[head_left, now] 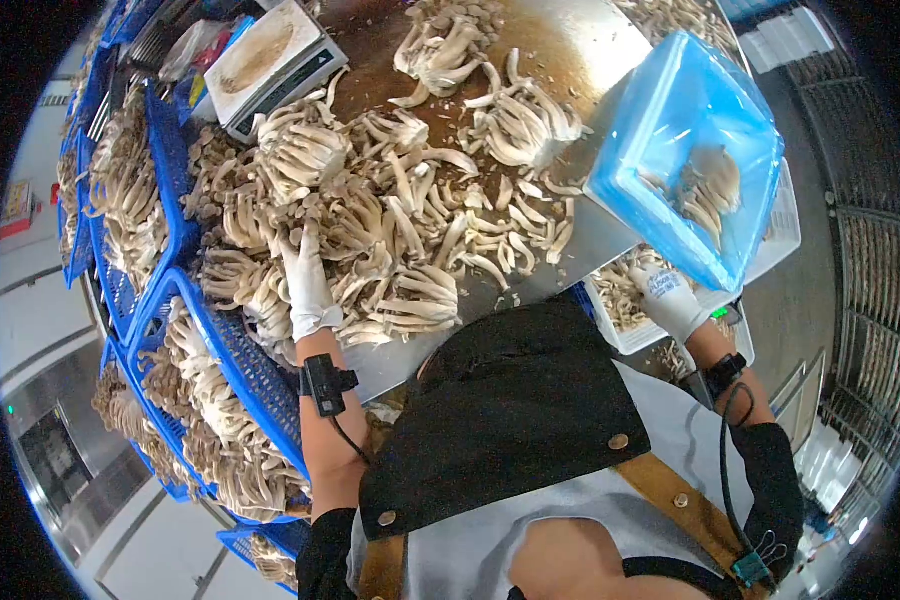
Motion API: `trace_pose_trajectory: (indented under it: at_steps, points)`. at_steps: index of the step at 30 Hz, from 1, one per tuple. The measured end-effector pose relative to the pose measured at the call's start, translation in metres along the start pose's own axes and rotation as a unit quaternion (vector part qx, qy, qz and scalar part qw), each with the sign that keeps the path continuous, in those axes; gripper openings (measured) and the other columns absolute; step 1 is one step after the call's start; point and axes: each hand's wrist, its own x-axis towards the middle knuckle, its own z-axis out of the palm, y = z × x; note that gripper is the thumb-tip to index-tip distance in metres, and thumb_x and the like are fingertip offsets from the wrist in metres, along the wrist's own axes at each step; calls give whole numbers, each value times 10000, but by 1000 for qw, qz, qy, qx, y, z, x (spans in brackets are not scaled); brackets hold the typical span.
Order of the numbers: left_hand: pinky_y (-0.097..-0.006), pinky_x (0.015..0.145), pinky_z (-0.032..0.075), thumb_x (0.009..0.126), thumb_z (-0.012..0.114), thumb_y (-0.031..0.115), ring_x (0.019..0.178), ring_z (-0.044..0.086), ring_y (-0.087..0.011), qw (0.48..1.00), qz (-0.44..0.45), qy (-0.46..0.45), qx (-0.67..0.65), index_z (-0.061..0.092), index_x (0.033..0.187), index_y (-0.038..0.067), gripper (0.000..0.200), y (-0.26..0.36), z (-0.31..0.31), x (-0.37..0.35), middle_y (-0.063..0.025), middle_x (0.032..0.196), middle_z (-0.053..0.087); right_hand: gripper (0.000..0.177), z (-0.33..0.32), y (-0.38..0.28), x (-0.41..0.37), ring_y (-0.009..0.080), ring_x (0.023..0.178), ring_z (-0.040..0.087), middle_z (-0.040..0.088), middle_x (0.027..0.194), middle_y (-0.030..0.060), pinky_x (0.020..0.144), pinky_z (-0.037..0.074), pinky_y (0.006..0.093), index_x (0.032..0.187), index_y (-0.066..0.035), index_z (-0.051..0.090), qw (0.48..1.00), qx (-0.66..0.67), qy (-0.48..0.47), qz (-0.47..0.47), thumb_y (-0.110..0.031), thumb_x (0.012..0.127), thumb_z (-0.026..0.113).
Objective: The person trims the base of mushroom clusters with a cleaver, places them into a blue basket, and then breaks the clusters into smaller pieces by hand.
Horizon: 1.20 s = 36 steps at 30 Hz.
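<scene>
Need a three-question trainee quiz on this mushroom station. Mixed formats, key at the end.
1. True or false: a mushroom cluster sits on the flat top of the boxy white scale.
2. Which grip, left or right, is among the pale-stemmed, grey-brown mushrooms heaped on the shiny metal table?
3. Multiple choice: the perforated plastic crates at the picture's left are
A) red
B) yellow
C) blue

Key:
1. False; the boxy white scale has only brownish smears on top.
2. Left; the white-gloved left grip is in the heap, while the white-gloved right grip is at a white plastic crate holding more mushrooms.
3. C.
</scene>
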Motion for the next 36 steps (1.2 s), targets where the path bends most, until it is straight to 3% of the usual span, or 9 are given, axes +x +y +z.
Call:
trace_pose_trajectory:
  at_steps: [7,8,13,19,22,30,31,35,36]
  points:
    - [-358,1087,353,799,488,-136,1330,400,-349,920,228,-94,305,486,1372,75,612,-30,-28,-27,-229,1449,380,448,-12,-67,49,348,922,593,553,952,168,796,487,429,1205,-44,508,976,69,181,-101,-223,813,632]
    - [-333,1092,318,975,492,113,1306,420,-318,905,218,-94,354,474,1376,40,408,-35,-32,-29,-219,1466,361,485,-11,-78,76,356,948,592,567,995,180,817,485,426,1220,-31,495,959,89,232,-133,-282,830,638]
    - [-337,1086,327,961,448,22,1298,412,-363,980,89,-55,167,492,1375,107,425,-41,-23,-34,-228,1443,379,405,3,-160,188,382,964,630,624,1048,219,813,499,475,1164,-37,532,984,82,105,-118,-283,846,581]
    - [-381,1057,351,886,462,-26,1239,439,-372,860,251,-81,437,475,1353,42,471,-37,-54,-43,-223,1388,448,369,-54,-129,163,225,788,642,648,845,182,720,493,355,1021,15,602,956,265,119,-49,-299,843,676]
    - [-379,1040,378,862,460,-63,1224,458,-373,860,242,-67,445,501,1331,35,481,-33,-48,-47,-221,1374,463,190,-52,-91,124,138,747,604,663,859,81,672,487,300,1048,36,598,800,576,160,-46,-91,909,572]
    - [-372,1037,400,938,413,-36,1241,461,-333,921,161,-63,350,460,1366,45,439,-15,-32,-49,-198,1399,422,272,-16,-37,71,185,719,627,658,791,161,658,487,346,1067,21,602,929,336,138,77,-183,888,577]
    - [-370,1035,406,947,408,-28,1245,460,-327,933,148,-65,322,455,1370,45,432,-10,-33,-53,-193,1405,412,328,-12,-34,56,354,915,654,663,893,234,774,509,425,1018,37,603,950,252,121,137,-250,860,584]
    - [-353,1009,443,944,412,-32,1246,459,-325,982,62,-45,172,459,1352,38,416,-8,-40,-62,-203,1414,385,319,-4,-7,22,378,929,635,653,944,243,781,506,446,1038,-5,586,988,7,42,147,-271,862,573]
    - [-370,1023,423,928,440,-44,1245,458,-339,938,151,-47,309,467,1338,23,415,-15,-47,-62,-211,1399,405,331,3,-6,22,380,944,628,650,958,250,799,500,447,1041,-5,584,992,2,58,116,-282,861,574]
